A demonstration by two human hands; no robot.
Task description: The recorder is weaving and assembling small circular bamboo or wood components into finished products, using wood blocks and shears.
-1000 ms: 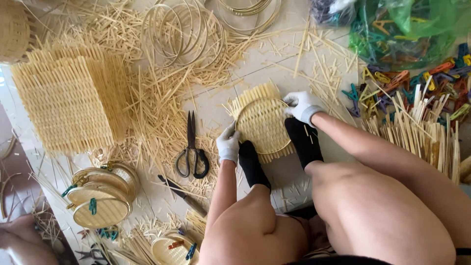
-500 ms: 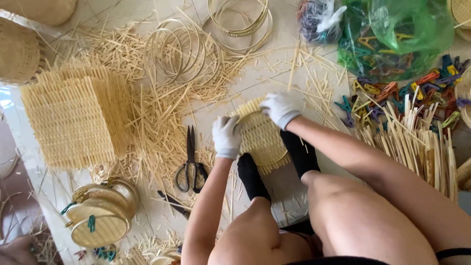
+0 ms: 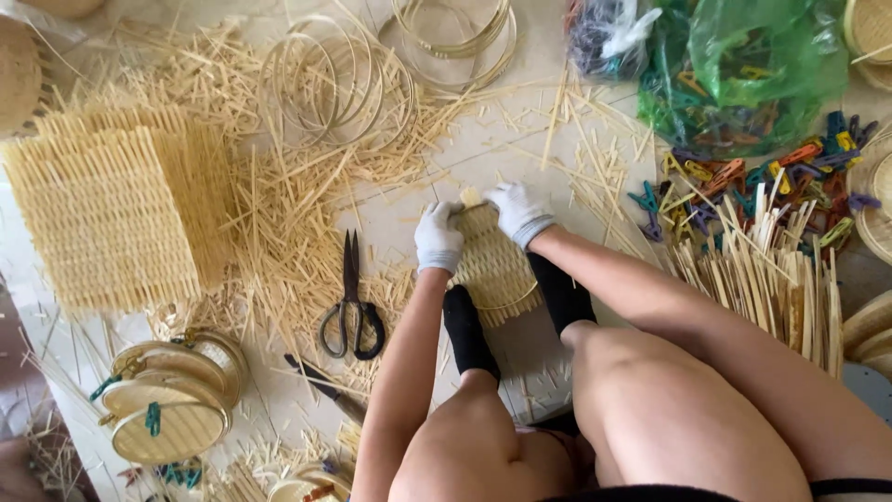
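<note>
The round woven bamboo mat [image 3: 492, 265] lay on the floor between the person's black-socked feet [image 3: 469, 330], just near of both gloved hands. The left hand [image 3: 438, 237] gripped its far-left edge, fingers curled closed on it; the right hand [image 3: 517, 213] clasped the far-right edge likewise. Black scissors [image 3: 352, 302] lay left of it.

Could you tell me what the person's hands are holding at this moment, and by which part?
Both gloved hands grip a small woven bamboo mat at its far edge: the left hand at the far-left corner, the right hand at the far-right.
</note>
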